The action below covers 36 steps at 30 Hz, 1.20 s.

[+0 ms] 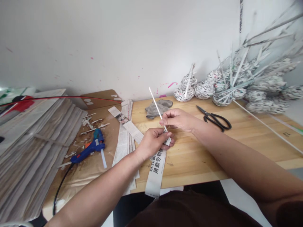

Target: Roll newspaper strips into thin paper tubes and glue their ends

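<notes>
Between my hands a newspaper strip (156, 167) is partly rolled into a thin tube (155, 102), which slants up toward the wall. My left hand (155, 142) grips the lower end, where the flat printed strip meets the tube; the strip hangs down over the table's front edge. My right hand (176, 120) pinches the tube a little higher up, thumb against fingers. Left of my left hand lie more cut newspaper strips (125, 138), overlapping in a loose pile. A crumpled grey cloth (158, 108) sits behind the tube.
Black-handled scissors (215, 119) lie to the right. Woven newspaper shapes (220, 85) with long sticks poking out line the wall. On the left are a blue glue gun (91, 146), paper scraps on brown paper (80, 181) and a tall newspaper stack (44, 142). The wooden table (194, 164) runs rightward.
</notes>
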Each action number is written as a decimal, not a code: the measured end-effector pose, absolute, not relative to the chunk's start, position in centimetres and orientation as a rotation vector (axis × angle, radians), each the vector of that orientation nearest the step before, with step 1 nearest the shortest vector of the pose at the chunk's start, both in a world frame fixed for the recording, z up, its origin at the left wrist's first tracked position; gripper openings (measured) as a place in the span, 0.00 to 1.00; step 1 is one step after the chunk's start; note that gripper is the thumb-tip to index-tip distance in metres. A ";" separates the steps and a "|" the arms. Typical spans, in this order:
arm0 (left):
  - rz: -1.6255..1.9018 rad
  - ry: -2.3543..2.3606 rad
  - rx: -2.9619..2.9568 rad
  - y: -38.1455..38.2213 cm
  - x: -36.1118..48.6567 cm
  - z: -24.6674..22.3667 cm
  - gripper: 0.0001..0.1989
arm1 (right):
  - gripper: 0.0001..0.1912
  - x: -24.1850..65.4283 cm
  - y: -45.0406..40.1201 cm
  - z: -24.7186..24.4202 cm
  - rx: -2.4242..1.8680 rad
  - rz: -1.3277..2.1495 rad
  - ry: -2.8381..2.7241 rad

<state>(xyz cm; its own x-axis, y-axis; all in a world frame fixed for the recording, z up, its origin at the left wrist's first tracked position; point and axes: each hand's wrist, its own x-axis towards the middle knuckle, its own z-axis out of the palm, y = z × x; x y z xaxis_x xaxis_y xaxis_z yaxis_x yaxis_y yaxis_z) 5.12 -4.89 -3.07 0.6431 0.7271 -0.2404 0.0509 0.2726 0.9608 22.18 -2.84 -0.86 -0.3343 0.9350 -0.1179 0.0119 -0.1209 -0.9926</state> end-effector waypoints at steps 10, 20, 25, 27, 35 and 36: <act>0.529 0.778 1.219 -4.9 5.1 -3.1 0.17 | 0.19 22.1 -2.9 -0.9 -1.108 1.563 -1.398; 0.527 0.790 1.232 -5.0 5.1 -3.0 0.17 | 0.16 22.0 -2.9 -0.6 -1.119 1.535 -1.368; 0.527 0.803 1.240 -5.0 5.2 -2.9 0.16 | 0.15 22.2 -2.9 -0.7 -1.120 1.587 -1.435; 0.527 0.813 1.229 -5.0 5.2 -2.9 0.16 | 0.15 22.2 -3.0 -0.7 -1.123 1.617 -1.422; 0.543 0.822 1.232 -5.1 5.2 -2.6 0.15 | 0.21 21.9 -2.0 -2.1 -1.239 1.058 -1.497; 0.540 0.822 1.228 -5.2 5.3 -2.6 0.15 | 0.21 22.2 -1.6 -2.6 -1.286 0.875 -1.568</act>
